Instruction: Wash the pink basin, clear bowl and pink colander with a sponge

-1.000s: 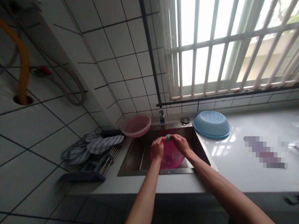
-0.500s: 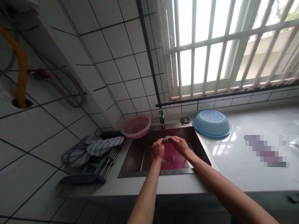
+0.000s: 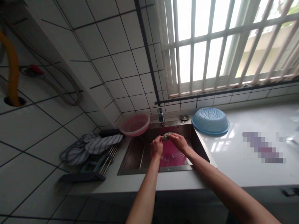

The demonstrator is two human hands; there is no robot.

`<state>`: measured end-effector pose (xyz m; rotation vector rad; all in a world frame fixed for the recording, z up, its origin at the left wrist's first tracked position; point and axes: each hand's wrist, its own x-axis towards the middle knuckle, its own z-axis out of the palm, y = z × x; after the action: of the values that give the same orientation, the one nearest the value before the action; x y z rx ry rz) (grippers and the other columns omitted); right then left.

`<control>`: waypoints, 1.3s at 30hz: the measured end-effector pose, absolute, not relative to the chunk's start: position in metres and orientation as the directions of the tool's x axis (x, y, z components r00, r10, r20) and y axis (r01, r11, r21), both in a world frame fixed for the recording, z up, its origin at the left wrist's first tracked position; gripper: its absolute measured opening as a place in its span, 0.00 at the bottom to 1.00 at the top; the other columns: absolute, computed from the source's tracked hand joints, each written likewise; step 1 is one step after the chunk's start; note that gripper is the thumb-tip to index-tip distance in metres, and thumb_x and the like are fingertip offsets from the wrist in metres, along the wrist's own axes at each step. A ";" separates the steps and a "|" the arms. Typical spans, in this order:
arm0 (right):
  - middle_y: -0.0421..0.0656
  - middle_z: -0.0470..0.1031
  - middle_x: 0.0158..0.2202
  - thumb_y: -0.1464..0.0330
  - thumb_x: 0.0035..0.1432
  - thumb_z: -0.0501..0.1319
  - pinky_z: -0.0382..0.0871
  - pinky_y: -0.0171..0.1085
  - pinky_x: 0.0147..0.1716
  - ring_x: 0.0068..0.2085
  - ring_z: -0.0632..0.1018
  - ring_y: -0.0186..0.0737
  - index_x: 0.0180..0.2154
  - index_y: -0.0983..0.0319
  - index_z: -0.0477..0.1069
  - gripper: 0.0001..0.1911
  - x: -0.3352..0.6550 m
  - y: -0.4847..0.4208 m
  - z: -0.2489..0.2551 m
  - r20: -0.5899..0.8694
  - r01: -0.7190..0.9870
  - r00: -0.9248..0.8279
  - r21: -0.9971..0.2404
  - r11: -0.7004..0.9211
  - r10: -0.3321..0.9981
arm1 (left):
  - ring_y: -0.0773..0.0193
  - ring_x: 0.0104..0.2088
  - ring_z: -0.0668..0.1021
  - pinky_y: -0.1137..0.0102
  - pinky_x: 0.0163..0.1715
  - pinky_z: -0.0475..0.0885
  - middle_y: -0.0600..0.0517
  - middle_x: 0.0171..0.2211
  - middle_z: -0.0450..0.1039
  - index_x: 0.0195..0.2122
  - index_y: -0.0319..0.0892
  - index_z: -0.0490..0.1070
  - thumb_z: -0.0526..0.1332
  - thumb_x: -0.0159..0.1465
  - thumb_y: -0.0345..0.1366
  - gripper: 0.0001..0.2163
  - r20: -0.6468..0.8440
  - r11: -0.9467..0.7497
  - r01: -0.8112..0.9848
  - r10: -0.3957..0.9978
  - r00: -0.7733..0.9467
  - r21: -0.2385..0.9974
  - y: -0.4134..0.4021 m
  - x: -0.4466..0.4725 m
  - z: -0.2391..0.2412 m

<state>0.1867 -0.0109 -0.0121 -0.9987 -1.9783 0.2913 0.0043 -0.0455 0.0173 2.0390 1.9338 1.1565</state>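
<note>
Between my two hands is a small greenish cloth-like thing (image 3: 167, 136), too small to name for sure. My left hand (image 3: 157, 145) pinches its left end, and my right hand (image 3: 177, 142) grips its right end with bent fingers. Both hands are above the steel sink (image 3: 134, 158). Below them in the basin lies a pink perforated colander (image 3: 174, 157), partly hidden by my hands and forearms. The faucet (image 3: 160, 116) stands just behind my hands at the sink's back edge.
A pink basin (image 3: 135, 124) rests at the sink's back left corner. On the right counter lie an upside-down blue basket (image 3: 211, 121) and a blurred-out item (image 3: 263, 147). To the left, a striped cloth (image 3: 93, 146) lies over a dark rack (image 3: 83, 177). A barred window is behind.
More of the greenish thing shows between my hands, and its shape has changed slightly. Both hands still hold it over the sink. The view has shifted a little.
</note>
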 end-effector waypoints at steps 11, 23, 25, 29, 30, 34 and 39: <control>0.53 0.83 0.45 0.52 0.60 0.65 0.73 0.46 0.51 0.47 0.81 0.51 0.39 0.61 0.81 0.20 0.237 0.015 -0.016 0.389 0.245 0.407 -0.918 0.311 0.827 | 0.58 0.39 0.83 0.70 0.40 0.68 0.48 0.39 0.85 0.41 0.46 0.80 0.60 0.68 0.29 0.09 0.407 0.059 0.769 0.821 -0.400 0.636 -0.045 -0.016 0.018; 0.47 0.79 0.42 0.60 0.59 0.67 0.72 0.40 0.45 0.41 0.79 0.43 0.31 0.60 0.74 0.11 0.207 0.006 -0.020 0.480 0.369 -0.061 -0.804 0.467 0.875 | 0.58 0.41 0.83 0.69 0.42 0.69 0.48 0.41 0.85 0.42 0.47 0.81 0.61 0.69 0.30 0.09 0.393 0.031 0.768 0.845 -0.362 0.639 -0.043 -0.009 0.023; 0.45 0.79 0.40 0.62 0.56 0.68 0.73 0.39 0.42 0.39 0.79 0.43 0.38 0.61 0.74 0.10 0.213 0.009 -0.024 0.480 0.405 0.000 -0.802 0.439 0.877 | 0.58 0.41 0.84 0.69 0.43 0.70 0.48 0.41 0.85 0.43 0.47 0.81 0.61 0.69 0.30 0.09 0.392 0.029 0.766 0.847 -0.360 0.642 -0.043 -0.010 0.023; 0.44 0.83 0.43 0.67 0.59 0.66 0.75 0.41 0.45 0.42 0.82 0.44 0.45 0.58 0.77 0.11 0.216 0.006 -0.022 0.483 0.465 -0.049 -0.764 0.447 0.875 | 0.59 0.42 0.83 0.70 0.44 0.70 0.49 0.43 0.85 0.43 0.47 0.81 0.60 0.70 0.29 0.10 0.408 -0.010 0.787 0.859 -0.309 0.617 -0.043 -0.009 0.020; 0.44 0.83 0.44 0.69 0.60 0.65 0.75 0.41 0.46 0.43 0.82 0.45 0.45 0.57 0.78 0.10 0.214 0.003 -0.020 0.502 0.493 -0.086 -0.729 0.474 0.861 | 0.59 0.43 0.83 0.70 0.44 0.71 0.49 0.44 0.85 0.44 0.47 0.81 0.60 0.70 0.29 0.10 0.417 -0.029 0.795 0.863 -0.286 0.606 -0.043 -0.007 0.019; 0.44 0.83 0.47 0.75 0.64 0.62 0.75 0.38 0.51 0.47 0.82 0.43 0.47 0.55 0.80 0.14 0.193 -0.010 -0.011 0.579 0.558 -0.292 -0.543 0.627 0.761 | 0.61 0.43 0.83 0.71 0.45 0.71 0.50 0.44 0.84 0.44 0.48 0.81 0.58 0.70 0.27 0.12 0.412 -0.166 0.840 0.908 -0.073 0.516 -0.046 0.007 0.019; 0.44 0.82 0.46 0.73 0.67 0.60 0.75 0.36 0.49 0.46 0.82 0.42 0.48 0.56 0.79 0.12 0.183 -0.010 -0.008 0.559 0.581 -0.357 -0.494 0.647 0.748 | 0.60 0.43 0.83 0.71 0.45 0.71 0.50 0.41 0.84 0.41 0.47 0.81 0.59 0.70 0.28 0.11 0.419 -0.185 0.826 0.906 -0.067 0.533 -0.049 0.007 0.022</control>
<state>0.1829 -0.0104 -0.0084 -1.0316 -2.0712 0.2678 0.0073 -0.0492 0.0222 2.0658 1.9300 1.0914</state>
